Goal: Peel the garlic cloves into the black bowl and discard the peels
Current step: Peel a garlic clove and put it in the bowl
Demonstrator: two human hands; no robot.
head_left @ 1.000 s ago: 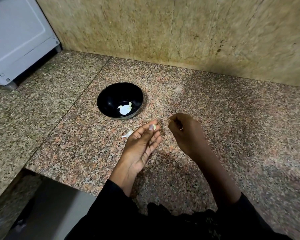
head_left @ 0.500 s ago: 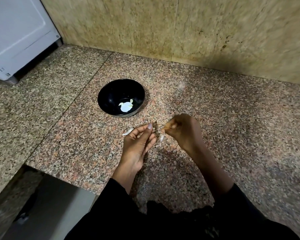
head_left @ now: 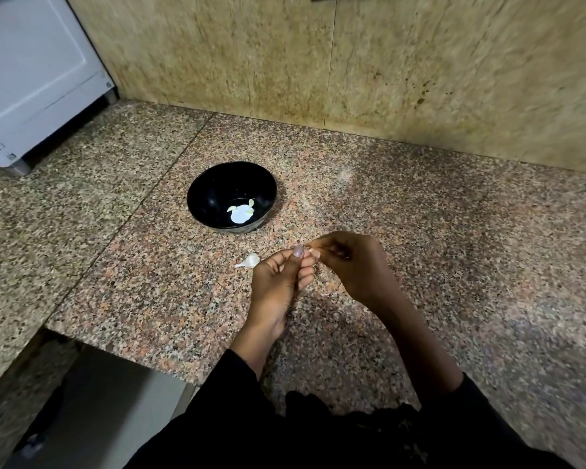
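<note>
Speckled granite counter [head_left: 420, 231], polished, with a faint sheen near the wall. Mottled tan stone wall panels [head_left: 420, 62], smooth, split by a thin vertical seam. Glossy black bowl [head_left: 214, 194], small highlights on its inner wall; pale, smooth garlic cloves [head_left: 240, 213] inside. Dry, papery white garlic piece [head_left: 250, 261] on the granite. Painted, smooth white cabinet [head_left: 31, 62] at the far left. Matt black cloth sleeves [head_left: 471, 418].

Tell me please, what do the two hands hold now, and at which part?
Both hands, left hand and right hand, pinch one small pale piece, probably a garlic clove, between their fingers. It is mostly hidden, so which part cannot be told.
</note>
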